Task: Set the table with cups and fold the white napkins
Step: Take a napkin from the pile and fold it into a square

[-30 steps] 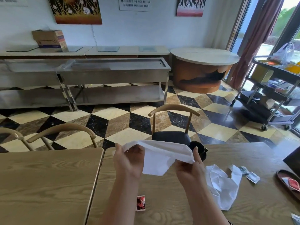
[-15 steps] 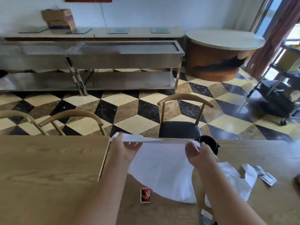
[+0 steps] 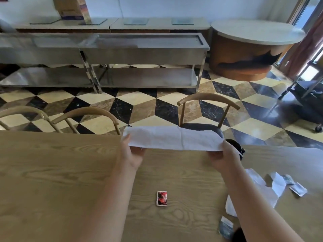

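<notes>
A white napkin (image 3: 173,138) is stretched flat and wide above the far edge of the wooden table (image 3: 52,172). My left hand (image 3: 131,154) pinches its left end and my right hand (image 3: 222,156) pinches its right end. A black cup (image 3: 236,147) stands on the table just behind my right hand, partly hidden by it and the napkin. A second white napkin (image 3: 269,194) lies crumpled on the table under and to the right of my right forearm.
A small red packet (image 3: 162,198) lies on the table between my arms. Silvery packets (image 3: 298,188) lie at the right, another (image 3: 225,227) near my right elbow. Wooden chairs (image 3: 208,102) stand across the table. Steel counters (image 3: 139,49) and a trolley (image 3: 307,95) stand beyond.
The napkin went from bunched between my hands to hanging open, then to a flat strip stretched out level. My hands moved apart and forward. The view tilted down.
</notes>
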A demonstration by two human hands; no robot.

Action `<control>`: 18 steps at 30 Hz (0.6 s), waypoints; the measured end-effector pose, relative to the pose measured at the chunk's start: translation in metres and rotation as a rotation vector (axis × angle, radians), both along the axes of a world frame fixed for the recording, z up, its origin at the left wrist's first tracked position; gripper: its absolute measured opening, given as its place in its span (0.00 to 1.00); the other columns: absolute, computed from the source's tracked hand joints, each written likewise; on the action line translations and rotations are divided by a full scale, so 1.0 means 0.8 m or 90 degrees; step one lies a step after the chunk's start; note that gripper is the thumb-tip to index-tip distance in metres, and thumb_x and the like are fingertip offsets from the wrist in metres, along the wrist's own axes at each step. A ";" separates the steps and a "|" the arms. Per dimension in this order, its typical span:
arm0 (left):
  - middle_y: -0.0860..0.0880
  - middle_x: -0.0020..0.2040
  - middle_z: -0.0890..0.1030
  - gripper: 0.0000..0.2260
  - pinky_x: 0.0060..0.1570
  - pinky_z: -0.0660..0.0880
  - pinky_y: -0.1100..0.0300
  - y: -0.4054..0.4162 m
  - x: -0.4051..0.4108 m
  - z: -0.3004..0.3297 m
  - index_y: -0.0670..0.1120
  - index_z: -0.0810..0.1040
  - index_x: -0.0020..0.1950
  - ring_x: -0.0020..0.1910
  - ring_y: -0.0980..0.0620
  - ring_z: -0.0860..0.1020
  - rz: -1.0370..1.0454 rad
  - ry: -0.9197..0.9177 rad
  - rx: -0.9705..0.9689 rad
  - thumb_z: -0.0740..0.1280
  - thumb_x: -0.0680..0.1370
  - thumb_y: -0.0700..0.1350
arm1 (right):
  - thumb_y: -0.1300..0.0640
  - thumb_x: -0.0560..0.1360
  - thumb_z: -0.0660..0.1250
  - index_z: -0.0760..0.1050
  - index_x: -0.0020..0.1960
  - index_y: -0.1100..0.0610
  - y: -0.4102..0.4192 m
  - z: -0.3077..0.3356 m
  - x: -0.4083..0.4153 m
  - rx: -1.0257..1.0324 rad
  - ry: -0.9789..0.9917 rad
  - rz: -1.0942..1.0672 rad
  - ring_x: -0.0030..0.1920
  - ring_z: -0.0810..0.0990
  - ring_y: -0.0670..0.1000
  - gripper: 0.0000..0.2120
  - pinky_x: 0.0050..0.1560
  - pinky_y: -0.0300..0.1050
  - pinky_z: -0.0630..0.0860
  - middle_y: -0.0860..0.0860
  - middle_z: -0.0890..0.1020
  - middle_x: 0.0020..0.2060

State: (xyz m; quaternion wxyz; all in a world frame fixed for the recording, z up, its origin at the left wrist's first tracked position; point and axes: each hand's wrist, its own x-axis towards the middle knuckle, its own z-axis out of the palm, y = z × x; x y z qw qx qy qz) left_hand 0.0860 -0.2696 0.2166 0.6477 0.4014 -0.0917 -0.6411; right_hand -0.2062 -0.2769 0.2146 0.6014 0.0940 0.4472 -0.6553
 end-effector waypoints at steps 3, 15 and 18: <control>0.42 0.49 0.83 0.08 0.42 0.77 0.55 0.041 0.011 -0.067 0.43 0.78 0.60 0.46 0.46 0.81 -0.012 0.009 0.173 0.63 0.82 0.42 | 0.69 0.73 0.66 0.77 0.68 0.56 0.052 -0.056 -0.001 0.112 0.005 0.028 0.55 0.84 0.54 0.25 0.43 0.47 0.82 0.54 0.84 0.61; 0.37 0.43 0.81 0.02 0.37 0.80 0.49 0.216 0.062 -0.277 0.35 0.78 0.49 0.37 0.40 0.79 -0.182 -0.386 0.620 0.67 0.79 0.34 | 0.68 0.77 0.67 0.73 0.59 0.58 0.249 -0.246 0.004 0.427 0.129 0.164 0.40 0.80 0.55 0.13 0.38 0.48 0.78 0.57 0.80 0.47; 0.39 0.39 0.81 0.04 0.28 0.74 0.55 0.238 0.070 -0.290 0.36 0.78 0.44 0.30 0.44 0.76 -0.175 -0.412 0.640 0.68 0.78 0.33 | 0.67 0.76 0.66 0.73 0.54 0.62 0.277 -0.257 0.002 0.461 0.187 0.205 0.30 0.73 0.54 0.08 0.24 0.41 0.70 0.58 0.76 0.35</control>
